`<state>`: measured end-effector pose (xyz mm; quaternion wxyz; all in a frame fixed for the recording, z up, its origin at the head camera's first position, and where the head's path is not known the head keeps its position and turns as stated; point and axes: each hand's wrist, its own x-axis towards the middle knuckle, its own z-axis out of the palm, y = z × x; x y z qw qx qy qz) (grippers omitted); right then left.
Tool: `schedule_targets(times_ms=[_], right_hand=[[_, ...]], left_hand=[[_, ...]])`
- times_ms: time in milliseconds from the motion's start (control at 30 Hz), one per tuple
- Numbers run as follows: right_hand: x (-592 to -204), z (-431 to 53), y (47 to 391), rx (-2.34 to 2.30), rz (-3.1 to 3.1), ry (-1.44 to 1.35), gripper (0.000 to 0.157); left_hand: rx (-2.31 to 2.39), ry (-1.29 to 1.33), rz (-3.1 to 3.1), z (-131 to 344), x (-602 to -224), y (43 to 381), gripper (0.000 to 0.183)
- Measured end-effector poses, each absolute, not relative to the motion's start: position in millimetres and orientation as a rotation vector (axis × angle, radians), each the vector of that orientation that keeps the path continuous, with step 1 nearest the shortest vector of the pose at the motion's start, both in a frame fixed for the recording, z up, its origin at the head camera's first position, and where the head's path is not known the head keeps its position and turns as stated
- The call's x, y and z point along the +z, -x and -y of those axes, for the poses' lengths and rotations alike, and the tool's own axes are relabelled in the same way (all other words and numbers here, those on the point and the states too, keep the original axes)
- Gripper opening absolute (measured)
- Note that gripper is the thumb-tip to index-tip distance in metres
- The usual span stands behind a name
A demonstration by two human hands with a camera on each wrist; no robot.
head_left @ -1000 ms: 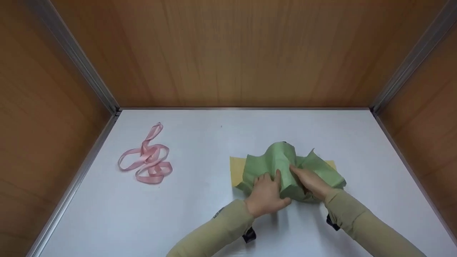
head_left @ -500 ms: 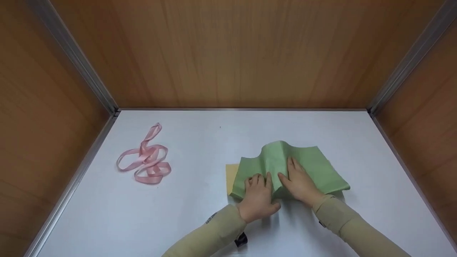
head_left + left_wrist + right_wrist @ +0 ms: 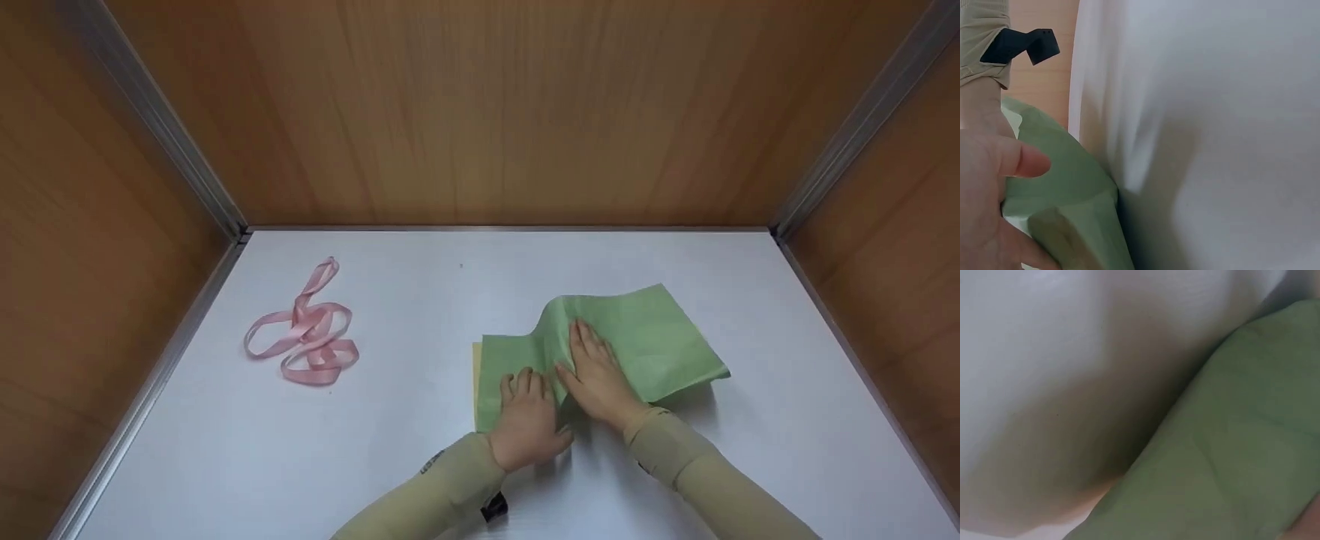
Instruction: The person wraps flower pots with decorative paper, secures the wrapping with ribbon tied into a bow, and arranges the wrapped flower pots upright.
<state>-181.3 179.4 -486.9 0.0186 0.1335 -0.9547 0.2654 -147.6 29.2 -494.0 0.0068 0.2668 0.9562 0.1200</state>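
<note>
A green paper sheet point(image 3: 652, 330) lies over the white table in the head view, bulging in a ridge near its middle, its right part lifted off the tabletop. Under its left edge a thin yellow strip point(image 3: 476, 375) peeks out. My left hand point(image 3: 526, 424) presses on the sheet left of the ridge, fingers extended. On the ridge's right side my right hand point(image 3: 600, 379) lies with straight fingers against the paper. The left wrist view has my thumb point(image 3: 1027, 160) beside the green sheet point(image 3: 1061, 163). Whatever makes the ridge is hidden.
A loosely looped pink ribbon point(image 3: 319, 330) lies on the left of the white table point(image 3: 405, 300). Wooden panels point(image 3: 480, 112) wall in the back and both sides, joined by metal edge strips.
The crumpled green sheet has spread out flatter, its right part now smooth and raised. Both hands have shifted left and slightly toward the person, and less yellow shows at the left.
</note>
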Motion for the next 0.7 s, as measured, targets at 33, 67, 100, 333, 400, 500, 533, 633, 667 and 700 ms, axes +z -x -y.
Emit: schedule_targets(times_ms=[33,67,100,333,400,500,533,633,667,700], right_hand=[[-487.0,-179.0,181.3,0.811,2.967,-0.416,0.068],[-487.0,-179.0,181.3,0.804,2.968,-0.418,0.068],[-486.9,-179.1,181.1,0.796,2.971,-0.416,0.068],[-486.2,-181.3,179.8,0.78,2.979,-0.39,0.063],[-486.0,-181.0,180.3,0.804,2.982,-0.391,0.062],[-486.2,-180.7,181.5,0.866,2.982,-0.398,0.061],[-486.2,-180.8,182.0,0.89,2.98,-0.396,0.061],[-486.3,-182.0,182.5,0.964,2.973,-0.38,0.059],[-486.0,-182.4,182.3,0.979,2.969,-0.374,0.058],[-485.8,-182.8,182.1,0.994,2.962,-0.368,0.057]], left_hand=[[0.374,-0.836,-2.993,-27.8,-493.1,147.5,0.077],[0.363,-0.834,-3.003,-26.7,-492.0,147.3,0.076],[0.35,-0.837,-3.015,-25.9,-491.2,147.4,0.074],[0.095,-0.909,-3.147,-26.7,-493.8,146.2,0.079],[0.004,-0.937,-3.17,-26.3,-496.3,145.2,0.079],[-0.078,-0.981,-3.19,-25.3,-499.4,144.5,0.077],[-0.083,-0.996,-3.191,-25.1,-499.7,144.4,0.077],[-0.02,-1.028,-3.182,-24.9,-500.0,145.3,0.077],[0.011,-1.037,-3.171,-24.8,-499.9,145.8,0.077],[0.047,-1.043,-3.156,-24.9,-499.8,146.3,0.078]])
